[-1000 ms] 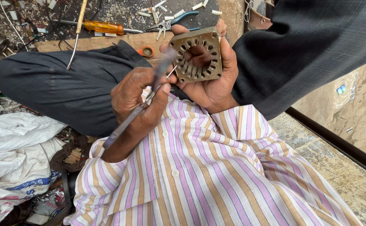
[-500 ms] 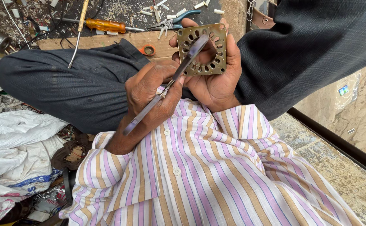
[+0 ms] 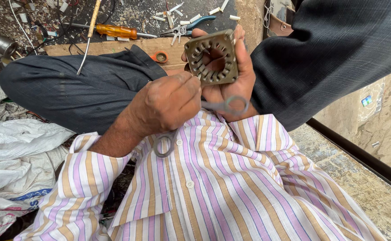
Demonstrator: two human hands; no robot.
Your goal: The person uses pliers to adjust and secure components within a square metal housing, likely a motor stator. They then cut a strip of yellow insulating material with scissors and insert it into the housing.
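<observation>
The head view shows the right hand [image 3: 231, 76] gripping a square, tan-brown laminated metal stator core with a ring of slots around a round bore [image 3: 211, 57], held upright over the lap at about 12 o'clock of the frame's centre, slotted face toward the camera. The left hand [image 3: 166, 105] is closed around a pair of grey steel scissors [image 3: 224, 105]; one finger loop shows at 3 o'clock of that fist, against the right palm, and the other loop [image 3: 163, 143] hangs at 6 o'clock over the striped pink, tan and white shirt [image 3: 222, 178]. The blades are hidden behind the fist, so contact with the slots cannot be confirmed, though the knuckles sit just beside the core's lower left edge. For good work at this step, keep the core clamped firmly by its outer edges with fingers clear of the bore, steady the working fist against the holding palm, and enter one slot at a time with short, controlled strokes directed away from the holding fingers. Rotate the core rather than the wrist to reach the next slot. An orange-handled screwdriver [image 3: 117, 31] and blue-handled pliers [image 3: 191, 24] lie on the littered floor at 11 to 12 o'clock, well apart from the hands.
</observation>
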